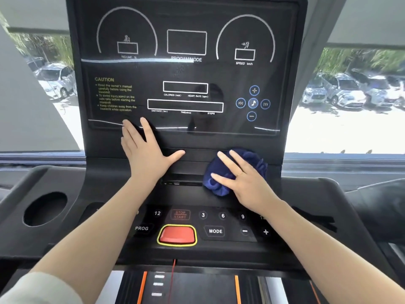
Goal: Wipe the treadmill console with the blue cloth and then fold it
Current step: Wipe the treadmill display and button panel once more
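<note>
The black treadmill console [186,84] fills the middle of the head view, its glossy display panel upright and a ledge below it. A bunched dark blue cloth [256,161] lies on the right part of that ledge. My right hand [243,183] rests flat on top of the cloth, fingers spread and pressing it against the console. My left hand [144,150] lies flat on the bare ledge to the left, fingers apart, fingertips touching the lower edge of the display panel. It holds nothing.
Below the ledge sit the button row and a red stop button [177,235] with a yellow rim. A round cup holder [45,208] is at the left. The treadmill belt [197,288] shows at the bottom. Windows behind show parked cars.
</note>
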A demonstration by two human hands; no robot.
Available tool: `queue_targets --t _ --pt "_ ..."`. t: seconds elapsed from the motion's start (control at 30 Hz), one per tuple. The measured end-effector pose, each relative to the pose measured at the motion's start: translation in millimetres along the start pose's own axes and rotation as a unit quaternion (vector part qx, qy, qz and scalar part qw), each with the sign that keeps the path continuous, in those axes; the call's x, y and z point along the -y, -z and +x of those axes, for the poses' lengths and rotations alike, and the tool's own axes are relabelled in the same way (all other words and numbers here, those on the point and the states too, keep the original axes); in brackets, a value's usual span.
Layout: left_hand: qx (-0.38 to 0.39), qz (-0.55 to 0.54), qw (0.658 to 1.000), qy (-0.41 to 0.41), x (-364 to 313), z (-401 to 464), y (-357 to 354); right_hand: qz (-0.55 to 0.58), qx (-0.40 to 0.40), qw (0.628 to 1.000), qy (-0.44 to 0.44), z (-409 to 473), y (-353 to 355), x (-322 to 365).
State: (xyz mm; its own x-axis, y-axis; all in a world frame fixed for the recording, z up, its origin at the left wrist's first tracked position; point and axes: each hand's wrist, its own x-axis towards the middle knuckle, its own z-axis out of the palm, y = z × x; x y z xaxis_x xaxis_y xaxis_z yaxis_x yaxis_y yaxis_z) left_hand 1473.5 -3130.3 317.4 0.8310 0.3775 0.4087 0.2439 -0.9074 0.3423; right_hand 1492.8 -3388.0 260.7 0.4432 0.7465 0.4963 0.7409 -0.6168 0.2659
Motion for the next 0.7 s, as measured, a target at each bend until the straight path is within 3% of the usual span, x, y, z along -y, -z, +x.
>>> queue_targets --t 0.13,0.3,0.7 --pt "0.006 0.006 1.000 -0.009 6.2 0.0 -1.1 -0.042 -0.097 0.990 -0.095 -4.6 7.3 -10.2" --pt "0.003 -0.017 1.000 -0.021 8.1 -1.2 -2.5 -0.035 -0.092 0.977 -0.191 -28.5 13.7 -28.5" --pt "-0.032 -0.129 0.983 -0.130 61.6 2.2 12.5 -0.024 -0.150 0.958 -0.241 13.5 -7.5 25.4"
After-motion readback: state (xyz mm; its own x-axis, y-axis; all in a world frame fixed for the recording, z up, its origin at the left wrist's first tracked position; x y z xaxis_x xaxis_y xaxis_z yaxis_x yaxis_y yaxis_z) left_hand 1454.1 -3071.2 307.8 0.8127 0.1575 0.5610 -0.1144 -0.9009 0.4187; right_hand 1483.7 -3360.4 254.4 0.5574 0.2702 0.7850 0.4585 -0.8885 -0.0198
